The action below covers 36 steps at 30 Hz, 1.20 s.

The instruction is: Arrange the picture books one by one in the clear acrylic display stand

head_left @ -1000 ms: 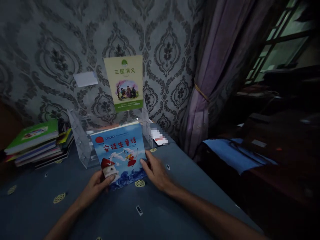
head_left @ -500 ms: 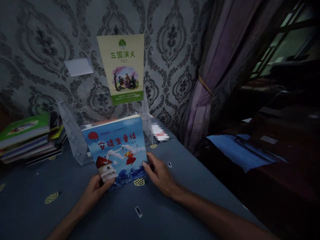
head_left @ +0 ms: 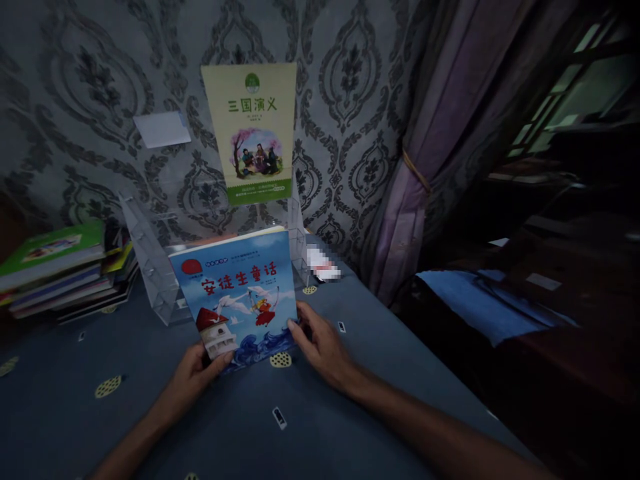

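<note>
A blue picture-covered book [head_left: 245, 300] with red Chinese lettering is tilted up between my two hands. My left hand [head_left: 200, 367] grips its lower left corner, thumb on the front cover. On the right edge, my right hand [head_left: 323, 343] holds it the same way; the fingers behind the book are hidden. Just beyond it stands a clear plastic display rack [head_left: 153, 267], partly covered by the book. A cream and green book [head_left: 255, 133] stands upright on the rack's upper part, facing me.
A stack of books [head_left: 65, 267] lies at the left on the blue tablecloth [head_left: 240, 440]. A white card [head_left: 163, 129] shows near the patterned wall. A tied purple curtain [head_left: 405, 220] hangs at the right, past the table edge, near a blue cloth [head_left: 480, 307].
The view has shifted slightly, so most things sit a little further right and higher. Both hands keep the same hold on the blue book, which stays in front of the rack.
</note>
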Each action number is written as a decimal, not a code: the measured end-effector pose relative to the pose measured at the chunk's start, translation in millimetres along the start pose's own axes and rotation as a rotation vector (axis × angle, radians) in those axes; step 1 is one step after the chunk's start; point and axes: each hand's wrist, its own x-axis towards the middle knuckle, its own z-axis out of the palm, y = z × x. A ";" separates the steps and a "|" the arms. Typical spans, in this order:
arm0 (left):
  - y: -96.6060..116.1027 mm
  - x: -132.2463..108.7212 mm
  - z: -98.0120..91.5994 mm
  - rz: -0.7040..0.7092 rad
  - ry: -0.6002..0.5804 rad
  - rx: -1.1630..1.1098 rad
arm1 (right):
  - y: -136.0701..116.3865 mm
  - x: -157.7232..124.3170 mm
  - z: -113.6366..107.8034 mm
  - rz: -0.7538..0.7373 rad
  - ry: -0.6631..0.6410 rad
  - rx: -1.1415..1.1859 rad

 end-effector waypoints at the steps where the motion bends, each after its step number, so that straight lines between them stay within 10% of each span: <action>1: -1.8 0.3 -0.4 0.001 0.012 0.004 | -0.2 0.0 -0.1 0.001 0.000 -0.004; 36: -9.2 4.4 -7.6 0.221 -0.101 0.080 | 1.3 0.6 -1.1 -0.030 0.016 -0.009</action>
